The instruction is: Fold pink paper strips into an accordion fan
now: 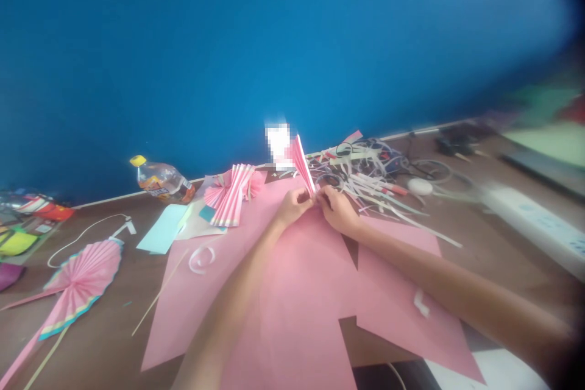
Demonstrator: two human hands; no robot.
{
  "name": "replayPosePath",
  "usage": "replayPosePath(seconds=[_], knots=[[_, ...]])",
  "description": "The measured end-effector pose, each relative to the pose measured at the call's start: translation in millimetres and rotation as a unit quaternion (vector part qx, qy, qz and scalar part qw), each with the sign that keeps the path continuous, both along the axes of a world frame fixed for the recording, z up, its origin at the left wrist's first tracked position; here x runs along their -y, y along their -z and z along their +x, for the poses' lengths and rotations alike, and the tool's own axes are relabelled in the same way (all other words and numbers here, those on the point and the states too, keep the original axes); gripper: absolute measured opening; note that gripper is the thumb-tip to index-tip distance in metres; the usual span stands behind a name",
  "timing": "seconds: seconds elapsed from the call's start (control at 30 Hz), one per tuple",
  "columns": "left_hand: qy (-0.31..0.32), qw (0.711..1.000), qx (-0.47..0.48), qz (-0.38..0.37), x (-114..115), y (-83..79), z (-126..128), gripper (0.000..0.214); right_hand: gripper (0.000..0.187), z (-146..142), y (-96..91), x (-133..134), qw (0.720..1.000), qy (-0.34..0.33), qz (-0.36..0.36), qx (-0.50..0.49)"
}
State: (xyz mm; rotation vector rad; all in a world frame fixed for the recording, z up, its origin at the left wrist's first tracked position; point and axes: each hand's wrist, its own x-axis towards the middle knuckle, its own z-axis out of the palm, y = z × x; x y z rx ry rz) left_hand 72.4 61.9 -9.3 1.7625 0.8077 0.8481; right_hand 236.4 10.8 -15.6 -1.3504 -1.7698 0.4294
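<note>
My left hand (292, 206) and my right hand (337, 208) meet over the middle of the table, fingers pinched together on the lower end of a pleated pink paper fan (302, 164) that stands upright between them. Both forearms stretch out over large pink paper sheets (301, 298) spread on the brown table. A second folded pink striped fan (234, 194) lies just left of my left hand.
A plastic bottle (162, 181) lies by the blue wall. A finished pink fan on a stick (82, 277) lies at the left. Light blue paper (162, 228), a thin wooden stick (158, 298), a tangle of paper strips and cables (370, 173), and a white power strip (534, 225) surround the sheets.
</note>
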Motion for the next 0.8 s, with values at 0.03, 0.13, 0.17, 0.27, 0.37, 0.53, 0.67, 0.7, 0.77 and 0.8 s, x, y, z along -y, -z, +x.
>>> replayPosePath(seconds=[0.03,0.13,0.17,0.27,0.37,0.53,0.67,0.7,0.77,0.8], knots=[[-0.002,1.000,-0.002,0.002,-0.9,1.2,-0.3,0.024,0.013,0.0,-0.4,0.4,1.000,-0.001,-0.001,0.004],[-0.014,1.000,-0.016,0.002,-3.0,3.7,-1.1,0.020,0.013,0.3,-3.2,2.3,1.000,-0.009,-0.012,0.009],[-0.016,1.000,-0.020,-0.001,-3.3,4.0,-1.3,0.020,0.014,0.4,-4.4,2.9,1.000,-0.012,-0.020,0.007],[-0.012,1.000,-0.017,-0.014,-3.3,3.2,-1.4,0.018,0.014,0.9,-7.0,3.6,0.999,-0.023,-0.036,-0.007],[-0.009,1.000,-0.010,-0.024,-2.3,1.3,-1.2,0.016,0.015,1.4,-7.0,2.5,0.999,-0.029,-0.033,-0.028],[0.002,0.999,0.000,-0.035,-0.9,-2.4,-1.1,0.014,0.018,1.9,-5.8,1.3,0.995,-0.044,-0.055,-0.071],[0.019,0.999,0.019,-0.046,-1.0,-4.2,-1.2,0.013,0.021,2.7,-5.7,2.0,0.989,-0.066,-0.069,-0.109],[0.016,0.999,0.019,-0.046,-1.2,-4.3,-1.3,0.013,0.021,3.0,-5.6,2.2,0.988,-0.071,-0.071,-0.122],[0.014,0.999,0.020,-0.046,-1.9,-3.9,-1.6,0.013,0.020,3.9,-5.1,2.5,0.983,-0.079,-0.071,-0.149],[0.011,0.999,0.021,-0.047,-2.3,-3.4,-1.8,0.014,0.019,4.4,-4.8,2.6,0.981,-0.079,-0.071,-0.161]])
